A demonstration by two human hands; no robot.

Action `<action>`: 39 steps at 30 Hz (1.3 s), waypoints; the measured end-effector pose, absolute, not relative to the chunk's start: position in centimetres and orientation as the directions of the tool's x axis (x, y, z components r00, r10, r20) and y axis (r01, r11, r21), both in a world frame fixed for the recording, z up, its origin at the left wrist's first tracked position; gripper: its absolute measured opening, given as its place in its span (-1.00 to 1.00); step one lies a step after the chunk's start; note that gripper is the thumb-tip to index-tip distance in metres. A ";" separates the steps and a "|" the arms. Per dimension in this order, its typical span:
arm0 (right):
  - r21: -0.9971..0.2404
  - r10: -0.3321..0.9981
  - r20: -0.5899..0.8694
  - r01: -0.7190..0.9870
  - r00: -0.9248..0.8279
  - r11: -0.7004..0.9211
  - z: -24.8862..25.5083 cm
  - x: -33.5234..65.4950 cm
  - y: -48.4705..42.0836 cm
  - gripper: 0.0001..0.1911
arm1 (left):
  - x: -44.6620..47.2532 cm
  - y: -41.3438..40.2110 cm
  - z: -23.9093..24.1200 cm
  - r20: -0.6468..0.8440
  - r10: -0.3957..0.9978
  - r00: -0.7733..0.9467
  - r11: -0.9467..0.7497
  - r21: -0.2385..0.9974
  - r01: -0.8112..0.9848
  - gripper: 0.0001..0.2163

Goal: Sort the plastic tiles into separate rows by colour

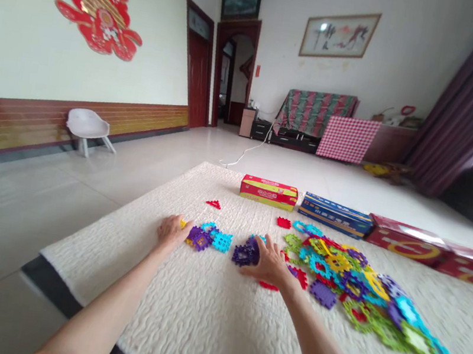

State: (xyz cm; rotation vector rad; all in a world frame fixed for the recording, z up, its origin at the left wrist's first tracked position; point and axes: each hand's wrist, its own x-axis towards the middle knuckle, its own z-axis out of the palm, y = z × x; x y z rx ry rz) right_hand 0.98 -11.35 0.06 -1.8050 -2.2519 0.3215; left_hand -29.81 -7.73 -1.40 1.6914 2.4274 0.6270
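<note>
My left hand (pixel 173 230) is on the left of a short row of plastic interlocking pieces, its fingers closed on the edge of a yellow piece (pixel 183 224). Beside that piece lie a purple piece (pixel 199 239) and a light-blue piece (pixel 222 242), seemingly joined. My right hand (pixel 269 260) is open, fingers and thumb spread around the right side of dark purple pieces (pixel 244 254). It partly covers them, and whether it grips them is unclear. A gap separates these from the light-blue piece. To the right spreads a heap of mixed interlocking pieces (pixel 339 264).
A cream quilted mat (pixel 178 317) lies underneath. Along its far side stand a red-and-yellow box (pixel 268 193), a blue box (pixel 335 215) and dark red boxes (pixel 406 241). A red triangular piece (pixel 213 204) lies apart. A white chair (pixel 89 125) stands by the left wall.
</note>
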 end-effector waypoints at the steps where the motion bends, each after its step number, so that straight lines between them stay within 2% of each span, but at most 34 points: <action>1: -0.325 0.971 0.050 0.916 -0.232 0.236 0.0 0.9 -11.2 0.06 | -28.9 -7.5 -1.6 0.170 0.925 -0.340 0.248 0.407 0.879 -0.53; 6: -0.354 0.973 0.027 0.908 -0.230 0.225 -0.5 0.6 -10.6 0.10 | -23.6 -6.7 -2.1 0.252 0.946 -0.202 0.066 0.461 0.885 -0.58; 13: -0.362 0.977 -0.056 0.916 -0.207 0.174 -0.6 0.9 -10.0 0.25 | -17.9 -6.4 -2.7 0.303 0.944 -0.132 -0.046 0.516 0.856 -0.63; 17: -0.366 0.962 -0.073 0.904 -0.262 0.218 -0.1 1.8 -9.8 0.25 | -15.5 -5.9 -2.5 0.280 0.957 -0.075 -0.100 0.564 0.820 -0.65; 20: -0.380 0.945 -0.011 0.875 -0.327 0.299 0.3 2.9 -9.8 0.18 | -14.1 -5.5 -2.0 0.237 0.970 -0.063 -0.105 0.633 0.767 -0.67; 24: -0.413 0.901 0.098 0.807 -0.422 0.423 0.4 4.2 -10.0 0.05 | -12.8 -5.0 -1.4 0.212 0.973 -0.094 -0.104 0.760 0.642 -0.72; 29: -0.405 0.910 0.133 0.817 -0.392 0.411 0.7 5.6 -10.3 0.02 | -11.3 -4.3 -1.2 0.170 0.953 -0.249 -0.046 0.899 0.436 -0.74; 35: -0.322 0.892 0.229 0.834 -0.390 0.448 0.8 7.2 -11.0 -0.07 | -9.1 -3.3 -1.8 0.124 0.925 -0.360 -0.051 0.977 0.205 -0.76; 39: -0.369 0.897 0.309 0.829 -0.317 0.420 0.3 8.4 -10.9 -0.19 | -7.8 -2.7 -1.9 0.050 0.932 -0.358 -0.037 0.998 0.043 -0.79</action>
